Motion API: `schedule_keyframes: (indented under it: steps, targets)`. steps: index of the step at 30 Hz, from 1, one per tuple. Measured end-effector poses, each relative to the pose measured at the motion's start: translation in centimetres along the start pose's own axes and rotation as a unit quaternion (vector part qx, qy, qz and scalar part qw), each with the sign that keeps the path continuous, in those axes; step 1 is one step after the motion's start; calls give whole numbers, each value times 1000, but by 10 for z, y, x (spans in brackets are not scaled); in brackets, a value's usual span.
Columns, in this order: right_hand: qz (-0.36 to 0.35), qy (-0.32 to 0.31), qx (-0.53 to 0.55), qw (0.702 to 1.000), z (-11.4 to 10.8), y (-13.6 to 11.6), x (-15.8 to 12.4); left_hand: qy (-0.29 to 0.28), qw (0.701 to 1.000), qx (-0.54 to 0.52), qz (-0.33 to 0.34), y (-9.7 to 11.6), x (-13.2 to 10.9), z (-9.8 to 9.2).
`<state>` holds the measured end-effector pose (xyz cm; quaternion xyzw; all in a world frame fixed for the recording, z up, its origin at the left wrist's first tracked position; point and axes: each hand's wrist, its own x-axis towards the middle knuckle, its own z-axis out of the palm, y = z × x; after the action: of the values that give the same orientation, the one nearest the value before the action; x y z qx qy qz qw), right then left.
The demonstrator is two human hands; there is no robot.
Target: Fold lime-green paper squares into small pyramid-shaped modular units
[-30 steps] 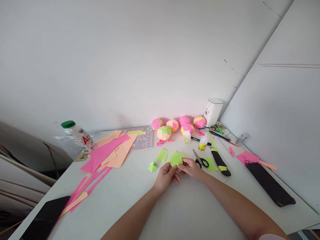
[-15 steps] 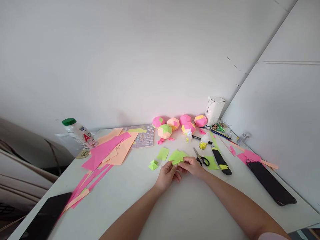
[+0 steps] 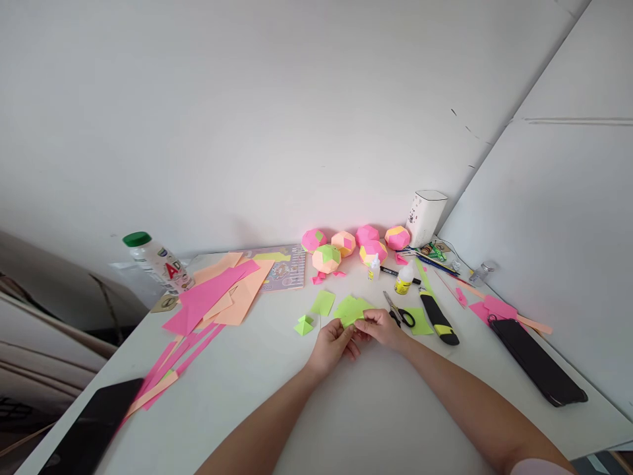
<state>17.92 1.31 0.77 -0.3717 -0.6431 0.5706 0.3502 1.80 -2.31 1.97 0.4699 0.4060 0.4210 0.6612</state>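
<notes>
In the head camera's view, a person works bare-handed at a white table [image 3: 222,396], with a pair of black-handled metal scissors [image 3: 398,310] lying just beyond the right forearm. To the left of the scissors, and nearer the person, the left hand [image 3: 330,349] and the right hand [image 3: 383,330] pinch a small light-green paper piece [image 3: 351,321] between thumbs and fingers, one at each end. Some of the left hand's fingers curl loosely beneath; the paper's exact fold is hidden by the fingertips.

Other light-green paper pieces [image 3: 350,305] lie directly behind the grip, also left of the scissors. Farther left come a flat light-green paper square [image 3: 323,303] and a small peaked, folded light-green paper form [image 3: 304,325]. A light-green paper sheet [image 3: 422,323] lies just right of the scissors, beside a black-and-yellow plastic utility knife [image 3: 438,320]. Beyond the scissors, toward the wall, stand two small white bottles with yellow labels [image 3: 403,284] and a cluster of faceted pink, orange, yellow and green paper balls [image 3: 326,258].

The step in hand appears to be folding or creasing the held piece. The next move would seem to call for a steady pinch from both hands, edges aligned, and light pressure along the crease.
</notes>
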Motion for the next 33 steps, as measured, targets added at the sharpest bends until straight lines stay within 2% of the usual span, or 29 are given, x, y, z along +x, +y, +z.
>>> schedule_keyframes:
  steps: [9,15,20,25,29,33]
  targets:
    - [-7,6,-15,1000,-1,4,0,1,1000,17,-20,0,1,-1]
    - [-4,-37,15,999,2,-7,-4,4,1000,27,-15,-2,0,-1]
    - [8,-47,34,998,6,-11,-5,-14,998,53,-3,-6,-1,0]
    - [15,1,43,999,-1,-4,0,-22,1000,10,-8,-4,0,-3]
    - [-3,41,100,994,-7,-2,2,2,999,-31,-7,0,0,-5]
    - [4,7,50,999,-3,-4,0,-5,1000,-14,-9,0,0,-4]
